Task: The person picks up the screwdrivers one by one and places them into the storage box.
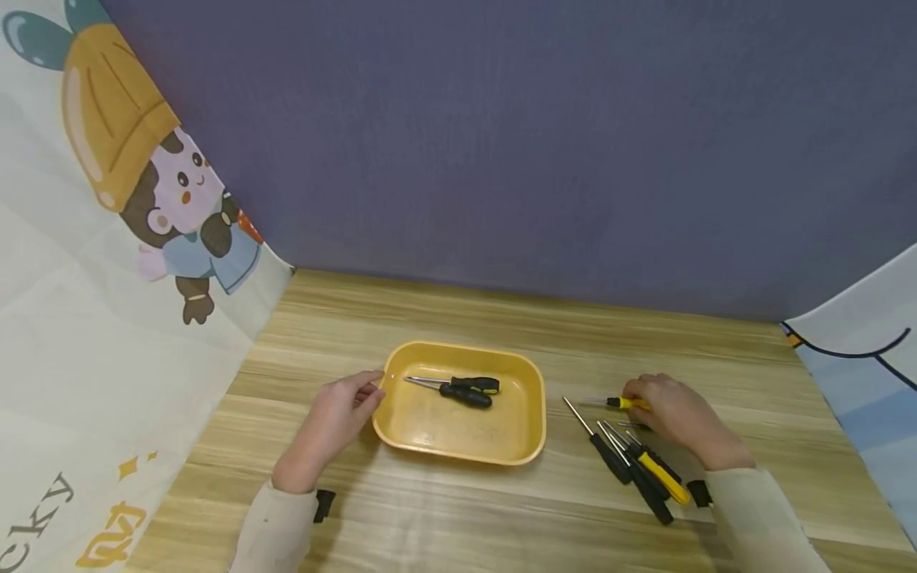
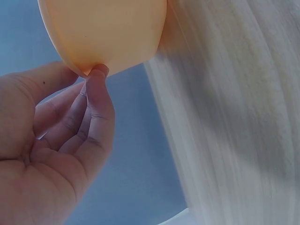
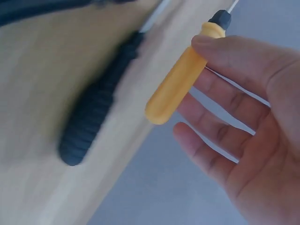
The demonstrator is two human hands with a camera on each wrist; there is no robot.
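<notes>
My left hand pinches the left rim of a yellow plastic tray; the left wrist view has thumb and forefinger on either side of that rim. Two black-handled screwdrivers lie inside the tray. On the right, my right hand holds a small screwdriver with a yellow handle and black collar, pinched between thumb and fingers, its thin shaft pointing left in the head view. Close by it on the table is a black ribbed-handled screwdriver.
Several screwdrivers lie in a group right of the tray, among them a black one and a yellow-and-black one. The wooden table meets a dark blue backdrop behind. A cartoon-printed cloth hangs at the left.
</notes>
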